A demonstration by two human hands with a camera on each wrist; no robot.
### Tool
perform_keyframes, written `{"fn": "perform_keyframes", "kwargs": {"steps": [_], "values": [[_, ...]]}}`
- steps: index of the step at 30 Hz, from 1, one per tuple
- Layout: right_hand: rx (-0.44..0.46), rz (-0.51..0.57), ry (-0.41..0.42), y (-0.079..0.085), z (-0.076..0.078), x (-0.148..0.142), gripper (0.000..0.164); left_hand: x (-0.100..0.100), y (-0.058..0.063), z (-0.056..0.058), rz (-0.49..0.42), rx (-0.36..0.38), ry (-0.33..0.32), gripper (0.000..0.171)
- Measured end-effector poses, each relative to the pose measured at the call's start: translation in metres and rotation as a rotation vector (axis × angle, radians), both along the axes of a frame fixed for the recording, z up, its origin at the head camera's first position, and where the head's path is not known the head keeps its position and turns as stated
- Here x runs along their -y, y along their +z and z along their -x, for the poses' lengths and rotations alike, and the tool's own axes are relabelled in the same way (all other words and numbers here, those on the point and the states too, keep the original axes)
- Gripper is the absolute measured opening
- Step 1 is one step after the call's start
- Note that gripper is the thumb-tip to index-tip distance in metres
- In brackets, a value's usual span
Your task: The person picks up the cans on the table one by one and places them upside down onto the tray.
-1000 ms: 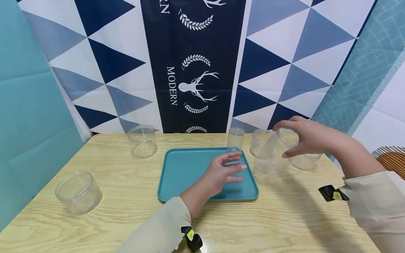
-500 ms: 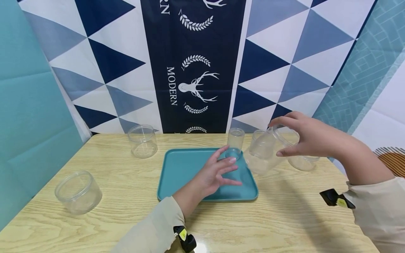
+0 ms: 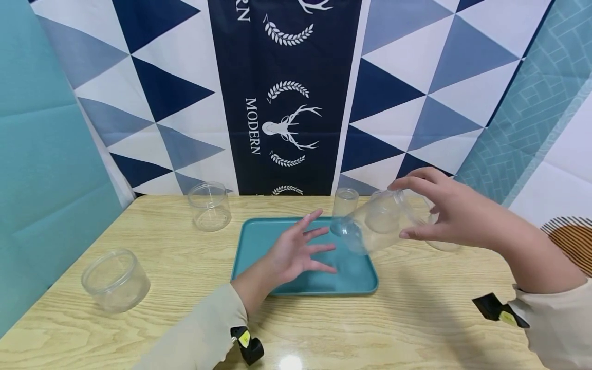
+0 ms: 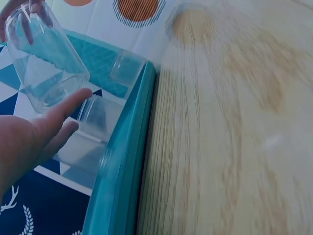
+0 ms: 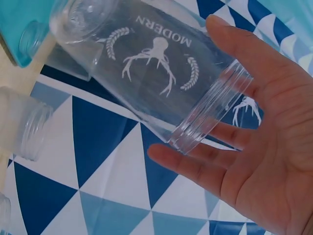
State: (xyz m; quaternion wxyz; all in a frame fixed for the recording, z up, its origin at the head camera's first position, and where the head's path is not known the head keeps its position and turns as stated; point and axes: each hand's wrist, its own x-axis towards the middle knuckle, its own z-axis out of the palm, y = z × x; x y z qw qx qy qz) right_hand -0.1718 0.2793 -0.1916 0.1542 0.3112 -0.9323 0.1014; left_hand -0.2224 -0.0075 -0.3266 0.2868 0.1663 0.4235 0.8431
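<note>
A large clear plastic jar [image 3: 376, 223] is held tilted in the air by my right hand [image 3: 444, 205], its base angled left over the tray's right side. In the right wrist view the thumb and fingers grip the threaded neck of the jar [image 5: 146, 63]. My left hand [image 3: 293, 249] hovers above the teal tray [image 3: 259, 236] with fingers spread, holding nothing. The left wrist view shows its fingers near the base of the tilted jar [image 4: 46, 58]; whether they touch cannot be told there. A slim clear jar [image 3: 346, 203] stands at the tray's back right corner.
Two clear round jars stand on the left of the wooden table [image 3: 185, 318]: a back jar [image 3: 209, 208] and a front jar [image 3: 115, 282]. Other clear jars behind the right hand are partly hidden. A patterned cloth [image 3: 180, 77] hangs behind the table.
My right hand has moved slightly left with the jar, which has tipped further, bringing its base over the tray. My left hand has drawn back to the left, its fingers spreading wider.
</note>
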Motion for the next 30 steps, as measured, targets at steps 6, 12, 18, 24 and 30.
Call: {"fn": "perform_keyframes", "kwargs": {"steps": [6,12,18,24,30], "values": [[-0.128,0.015,0.135,-0.009,-0.002,0.007,0.082,0.013,0.000,0.000,0.012,-0.060,-0.023,0.062],[-0.231,0.028,0.237,-0.016,-0.004,0.016,0.079,0.021,-0.004,0.004,0.007,-0.103,0.002,0.081],[-0.290,0.048,0.278,-0.022,-0.008,0.029,0.069,0.027,-0.006,0.006,-0.002,-0.111,0.012,0.076],[-0.323,0.090,0.344,-0.031,-0.011,0.043,0.064,0.034,-0.011,0.006,-0.045,-0.117,-0.043,0.085],[-0.378,0.100,0.390,-0.041,-0.011,0.055,0.060,0.042,-0.014,0.004,-0.078,-0.136,-0.077,0.086]]}}
